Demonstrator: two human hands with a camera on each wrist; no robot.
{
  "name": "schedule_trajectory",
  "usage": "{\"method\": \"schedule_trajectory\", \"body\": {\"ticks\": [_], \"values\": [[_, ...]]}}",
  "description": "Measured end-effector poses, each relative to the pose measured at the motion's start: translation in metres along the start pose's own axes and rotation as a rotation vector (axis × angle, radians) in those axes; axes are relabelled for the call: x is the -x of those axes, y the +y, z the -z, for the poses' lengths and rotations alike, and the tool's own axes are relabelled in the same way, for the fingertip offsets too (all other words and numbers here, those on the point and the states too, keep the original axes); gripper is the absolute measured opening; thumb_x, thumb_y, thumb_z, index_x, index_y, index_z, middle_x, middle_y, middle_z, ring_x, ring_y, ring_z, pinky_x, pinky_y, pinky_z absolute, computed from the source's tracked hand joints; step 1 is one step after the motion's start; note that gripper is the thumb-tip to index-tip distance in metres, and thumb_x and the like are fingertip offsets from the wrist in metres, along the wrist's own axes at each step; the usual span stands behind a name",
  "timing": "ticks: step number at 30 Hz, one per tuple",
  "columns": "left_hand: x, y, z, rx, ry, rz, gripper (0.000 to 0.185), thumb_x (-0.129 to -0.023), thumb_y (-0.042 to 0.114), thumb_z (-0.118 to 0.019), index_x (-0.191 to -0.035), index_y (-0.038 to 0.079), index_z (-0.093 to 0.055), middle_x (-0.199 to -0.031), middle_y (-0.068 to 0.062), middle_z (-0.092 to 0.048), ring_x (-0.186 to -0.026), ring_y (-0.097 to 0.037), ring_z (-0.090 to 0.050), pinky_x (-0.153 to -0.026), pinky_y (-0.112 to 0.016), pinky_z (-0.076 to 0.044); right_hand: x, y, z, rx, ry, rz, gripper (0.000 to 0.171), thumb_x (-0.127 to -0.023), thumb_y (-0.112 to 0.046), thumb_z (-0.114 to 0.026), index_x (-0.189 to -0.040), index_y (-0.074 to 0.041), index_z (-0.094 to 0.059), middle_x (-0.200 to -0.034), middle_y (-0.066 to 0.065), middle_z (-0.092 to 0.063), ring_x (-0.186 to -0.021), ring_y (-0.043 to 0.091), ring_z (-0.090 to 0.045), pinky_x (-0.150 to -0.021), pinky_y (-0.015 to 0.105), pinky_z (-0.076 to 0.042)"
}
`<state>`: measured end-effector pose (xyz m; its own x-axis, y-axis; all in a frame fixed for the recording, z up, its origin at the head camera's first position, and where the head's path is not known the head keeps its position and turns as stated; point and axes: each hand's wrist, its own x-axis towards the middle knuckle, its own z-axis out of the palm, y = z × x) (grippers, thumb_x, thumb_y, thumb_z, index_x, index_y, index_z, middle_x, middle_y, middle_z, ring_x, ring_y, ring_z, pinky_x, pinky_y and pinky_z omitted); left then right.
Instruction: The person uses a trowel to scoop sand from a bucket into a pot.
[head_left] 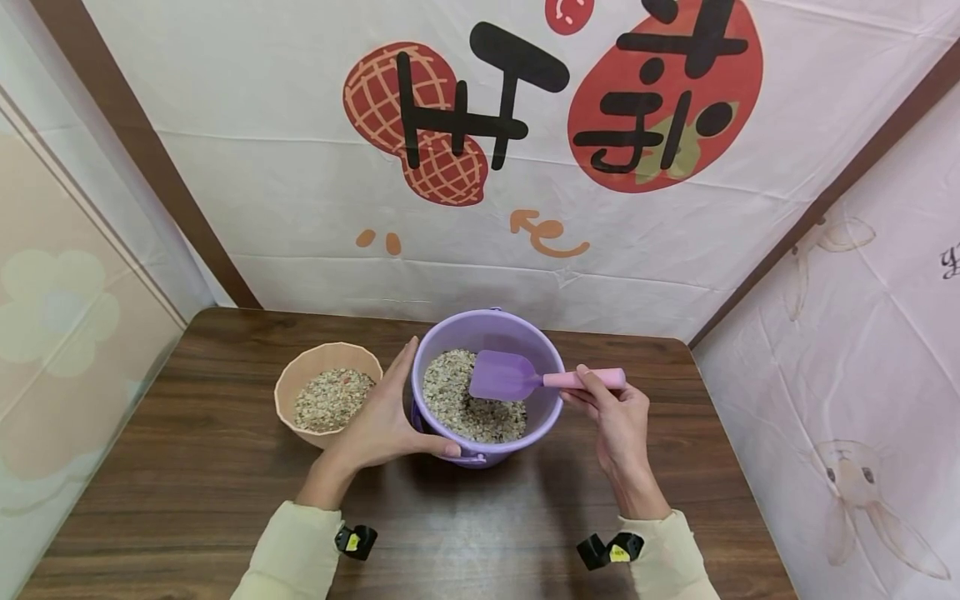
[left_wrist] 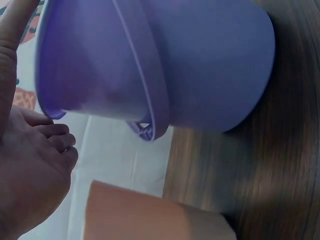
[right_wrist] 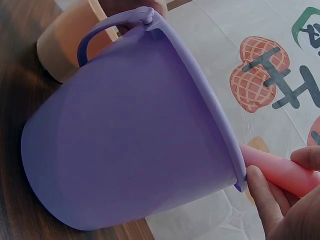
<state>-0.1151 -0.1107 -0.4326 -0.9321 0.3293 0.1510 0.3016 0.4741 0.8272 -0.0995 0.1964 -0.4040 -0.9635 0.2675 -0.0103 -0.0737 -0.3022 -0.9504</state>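
We see a purple bucket point(head_left: 486, 392) standing near the middle of a dark wooden table point(head_left: 187, 467), partly filled with a pale, speckled grain mix point(head_left: 450, 392). The left hand point(head_left: 382, 417) cups the bucket's left side: the fingers lie straight along the wall toward the rim and the thumb reaches round the near side, touching the plastic just above the folded-down handle. From the left wrist view the palm looks a little off the wall, though that picture is blurred and we cannot be sure. The right hand point(head_left: 611, 412) grips the pink handle of a small shovel point(head_left: 517, 377), fingers curled round it and the thumb on top; the right wrist view shows the handle meeting the bucket's rim. The shovel's purple blade sits over the grain inside the bucket, roughly level and holding nothing we can make out. Just left of the bucket, behind the left hand, stands a peach bowl point(head_left: 327, 393) holding some of the same mix
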Motion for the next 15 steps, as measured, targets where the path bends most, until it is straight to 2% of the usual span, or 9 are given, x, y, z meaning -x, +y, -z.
{"method": "schedule_trajectory", "body": {"ticks": [9, 12, 15], "values": [[-0.0048, -0.0034, -0.0057, -0.008, 0.025, 0.015, 0.154, -0.048, 0.064, -0.096, -0.165, 0.018, -0.007, -0.169, -0.005, -0.014, -0.15, -0.031, -0.023, -0.117, -0.06, -0.026, -0.0001, 0.0003, 0.0001, 0.024, -0.078, 0.047, 0.023, -0.095, -0.011, -0.074, -0.099, 0.011, -0.071, -0.091, 0.03, -0.072, -0.092, 0.037, -0.074, -0.085, 0.048, -0.058], [-0.0056, -0.0046, -0.0064, -0.004, 0.022, 0.018, 0.154, -0.048, 0.065, -0.095, -0.165, 0.019, -0.006, -0.169, -0.003, -0.014, -0.151, -0.029, -0.022, -0.118, -0.058, -0.025, -0.0007, -0.0003, -0.0019, 0.075, -0.09, 0.104, 0.028, -0.093, -0.012, -0.076, -0.1, 0.015, -0.069, -0.089, 0.031, -0.071, -0.093, 0.04, -0.073, -0.085, 0.054, -0.056], [-0.0056, -0.0053, -0.0067, 0.0, 0.02, 0.024, 0.154, -0.048, 0.066, -0.095, -0.165, 0.019, -0.006, -0.169, -0.002, -0.014, -0.15, -0.028, -0.023, -0.118, -0.057, -0.026, -0.0019, -0.0026, -0.0047, 0.171, -0.1, 0.174, 0.032, -0.093, -0.015, -0.077, -0.098, 0.015, -0.069, -0.087, 0.029, -0.072, -0.094, 0.038, -0.073, -0.084, 0.053, -0.057]]}}
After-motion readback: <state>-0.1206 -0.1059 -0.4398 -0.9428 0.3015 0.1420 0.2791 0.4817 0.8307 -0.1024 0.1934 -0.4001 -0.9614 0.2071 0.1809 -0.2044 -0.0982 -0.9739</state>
